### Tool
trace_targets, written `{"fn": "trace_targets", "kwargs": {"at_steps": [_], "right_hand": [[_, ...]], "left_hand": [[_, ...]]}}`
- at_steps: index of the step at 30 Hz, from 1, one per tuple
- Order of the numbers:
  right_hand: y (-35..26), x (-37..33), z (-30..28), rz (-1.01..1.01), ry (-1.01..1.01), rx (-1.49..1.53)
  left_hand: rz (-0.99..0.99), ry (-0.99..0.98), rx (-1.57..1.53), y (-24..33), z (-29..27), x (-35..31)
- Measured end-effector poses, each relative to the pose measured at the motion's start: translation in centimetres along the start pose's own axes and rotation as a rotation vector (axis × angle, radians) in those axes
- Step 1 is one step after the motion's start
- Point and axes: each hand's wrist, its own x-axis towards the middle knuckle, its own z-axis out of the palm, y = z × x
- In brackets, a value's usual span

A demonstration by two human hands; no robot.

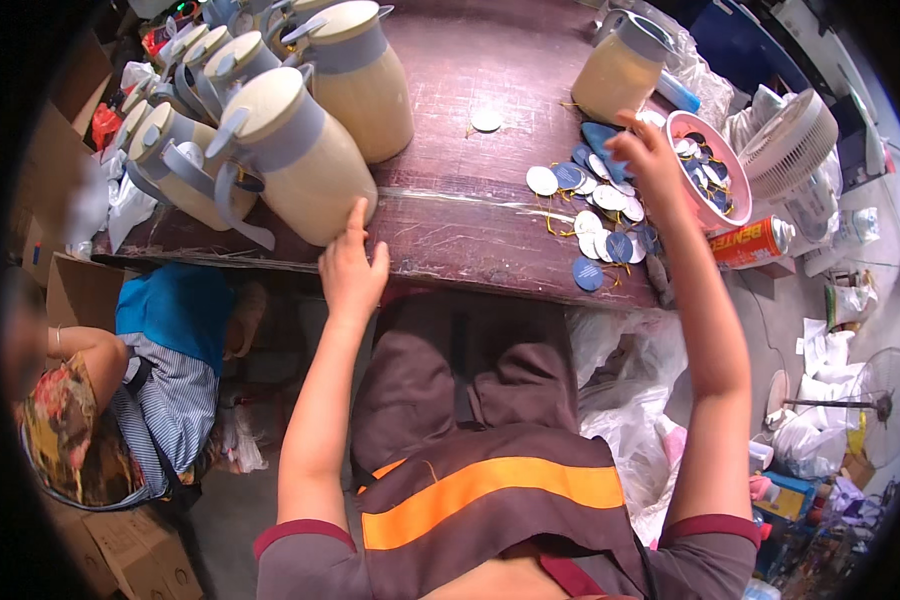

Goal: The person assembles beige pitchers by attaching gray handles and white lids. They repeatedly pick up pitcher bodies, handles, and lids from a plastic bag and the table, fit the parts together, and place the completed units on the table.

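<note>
My left hand (352, 270) is open, its fingers stretched out against the lower side of a cream jug (305, 180) with a grey collar, lid and handle. That jug stands near the table's front edge. My right hand (650, 165) is raised over the right side of the table, fingers loosely bent and apart, with nothing visible in them. Beside it lies a blue cloth (602, 140). Just beyond the fingertips stands another jug (620, 75), without a visible lid. Round white and blue tags (610, 200) with yellow strings lie in a pile close to my right wrist.
Several similar jugs (370, 95) crowd the dark red table (460, 220) at the left. One white tag (486, 120) lies alone mid-table. At the right are a pink basket (740, 190) holding tags, an orange spray can (750, 240) and a white fan (795, 145). A person (170, 380) sits at the left.
</note>
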Motion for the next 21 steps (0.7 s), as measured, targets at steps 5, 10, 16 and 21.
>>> {"fn": "trace_targets", "kwargs": {"at_steps": [5, 10, 16, 21], "right_hand": [[1.8, 13.7, -6.7, -0.087, 0.119, -0.689], [2.7, 21.2, -10.9, -0.129, 0.250, -1.167], [1.3, 15.6, -4.3, -0.340, 0.505, -0.609], [-1.8, 5.1, -4.8, -0.502, 0.370, 0.250]], "left_hand": [[0.086, 0.300, 0.099, -3.1, 2.8, 1.7], [0.208, 0.357, 0.078, -3.5, 2.8, 1.6], [0.206, 0.340, 0.065, -3.3, 2.5, 1.7], [0.182, 0.258, 0.114, -3.6, 3.5, 2.4]]}}
